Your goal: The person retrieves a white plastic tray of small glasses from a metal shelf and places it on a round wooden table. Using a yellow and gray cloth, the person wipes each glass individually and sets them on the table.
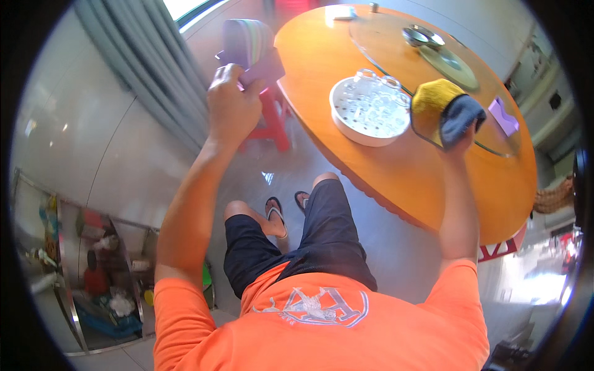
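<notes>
My left hand (pixel 234 106) grips a purple holder (pixel 269 65), raised beside the table's left edge. A striped piece (pixel 248 39) in grey, green and pale tones stands up from it; blur hides its exact kind. Over the table, my right hand (pixel 460 144) has hold of a yellow and dark grey cloth (pixel 434 104), which covers most of its fingers. Just left of the cloth sits a round white basin (pixel 364 136) with a perforated tray. Clear glass cups (pixel 371 109) lie in it, and a couple of round glass handles rise above its far rim.
The round wooden table (pixel 380 167) carries a glass turntable (pixel 385 37), metal bowls (pixel 422 37), a pale green disc (pixel 452 69) and a purple piece (pixel 503 116). Below the left hand stands a red plastic stool (pixel 271 123). A grey curtain (pixel 153 65) hangs at left.
</notes>
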A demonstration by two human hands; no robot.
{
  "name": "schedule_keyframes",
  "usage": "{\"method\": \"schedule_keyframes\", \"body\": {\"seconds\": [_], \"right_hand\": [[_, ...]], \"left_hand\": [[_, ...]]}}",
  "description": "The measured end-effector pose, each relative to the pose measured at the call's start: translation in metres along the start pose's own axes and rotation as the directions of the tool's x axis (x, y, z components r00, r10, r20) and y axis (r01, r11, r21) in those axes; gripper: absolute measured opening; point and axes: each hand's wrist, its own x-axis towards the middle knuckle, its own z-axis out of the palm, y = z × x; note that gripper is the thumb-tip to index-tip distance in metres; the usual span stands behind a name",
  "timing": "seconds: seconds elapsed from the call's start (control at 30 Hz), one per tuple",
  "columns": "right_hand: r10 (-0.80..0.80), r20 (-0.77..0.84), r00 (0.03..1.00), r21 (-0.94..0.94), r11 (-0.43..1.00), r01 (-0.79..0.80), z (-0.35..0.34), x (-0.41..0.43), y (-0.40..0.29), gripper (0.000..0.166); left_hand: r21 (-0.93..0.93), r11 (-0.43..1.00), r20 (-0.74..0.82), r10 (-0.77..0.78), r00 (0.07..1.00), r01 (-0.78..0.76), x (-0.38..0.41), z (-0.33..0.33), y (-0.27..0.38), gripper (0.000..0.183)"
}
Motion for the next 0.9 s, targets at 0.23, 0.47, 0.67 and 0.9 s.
{"method": "schedule_keyframes", "body": {"seconds": [0.23, 0.47, 0.67, 0.9], "right_hand": [[0.075, -0.073, 0.995, 0.026, 0.997, -0.073, 0.02, -0.005, -0.007, 0.054], [0.042, 0.104, 0.994, 0.258, 0.964, -0.068, 0.006, 0.002, -0.024, 0.051], [0.148, 0.055, 0.988, 0.404, 0.901, -0.157, 0.001, -0.012, -0.032, 0.059], [0.239, 0.078, 0.968, 0.179, 0.952, -0.25, -0.037, -0.04, -0.031, 0.065]], "left_hand": [[-0.048, 0.998, 0.205, -0.022, 0.978, 0.033, 0.024, 0.11, -0.004, 0.026], [-0.006, 0.993, 0.238, 0.115, 0.964, -0.117, 0.029, 0.222, -0.046, 0.027], [-0.011, 0.993, 0.378, 0.112, 0.919, -0.116, 0.041, 0.246, -0.028, 0.03], [-0.058, 0.984, 0.458, 0.177, 0.871, -0.17, 0.044, 0.245, -0.028, 0.042]]}}
